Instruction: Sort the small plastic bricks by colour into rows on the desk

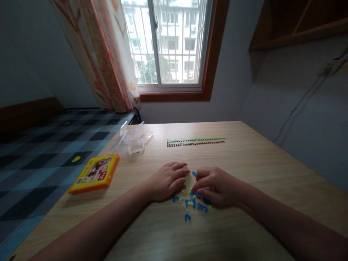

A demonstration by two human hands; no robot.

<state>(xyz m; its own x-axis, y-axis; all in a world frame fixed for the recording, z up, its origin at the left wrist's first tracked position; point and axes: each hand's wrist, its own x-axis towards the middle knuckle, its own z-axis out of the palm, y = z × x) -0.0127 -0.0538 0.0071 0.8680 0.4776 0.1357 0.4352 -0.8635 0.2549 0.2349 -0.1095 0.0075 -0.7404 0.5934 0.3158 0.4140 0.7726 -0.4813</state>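
Our right grip (217,186) curls over the loose small pieces (190,203) on the worktop (261,156), thumb and forefinger bent close together; we cannot tell whether they pinch one. Our left grip (168,181) lies palm down with nothing clasped, its fingers stretched along the left edge of the same scatter. Both grips, and the forearms (108,217) behind them, hide part of the pieces and of the worktop.

Farther off, well beyond our fingers, a green row (197,140) runs left to right, with a dark reddish-brown row (187,144) just in front of it. Clear plastic parts (136,145) sit in a jumble toward the far left, and nearer stands an orange-yellow box (95,174) with a printed top. Past the worktop's left edge we see a bed (51,134) with a checked cover; ahead are a curtain (108,61) and a barred window (179,43).

The small pieces are blue and pale yellow, some bunched, one blue piece (187,217) apart at the near side; their exact shapes are too small to make out.
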